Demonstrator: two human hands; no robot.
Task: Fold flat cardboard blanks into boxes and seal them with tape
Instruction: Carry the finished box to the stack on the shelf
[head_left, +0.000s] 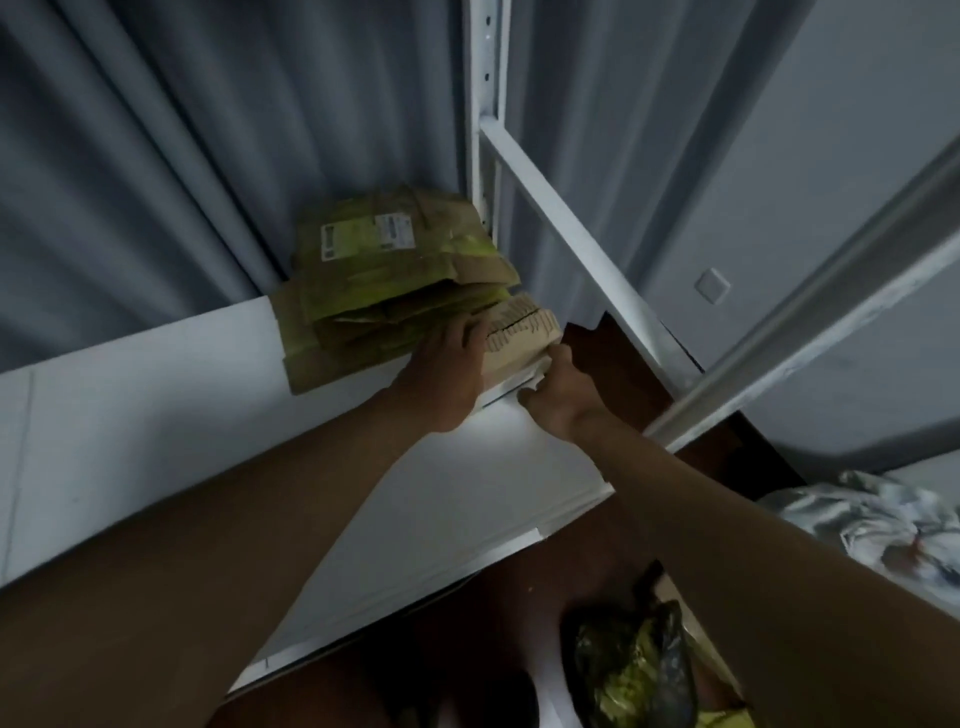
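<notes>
A pile of flat brown cardboard blanks (374, 275) with greenish tape and shipping labels lies at the back corner of a white shelf (156, 415). At its right end sits a stack of flat blanks (524, 332), edges toward me, printed with dark stripes. My left hand (447, 374) lies over the left side of that stack, fingers curled on its top. My right hand (556, 395) pinches the white lower edge of the stack at its near right corner.
A white metal shelf upright (485, 104) and slanted braces (571, 239) stand just right of the pile. Grey curtain hangs behind. Brown floor shows below the shelf, with a dark and yellow bag (634, 670) and crumpled cloth (872, 525) at lower right.
</notes>
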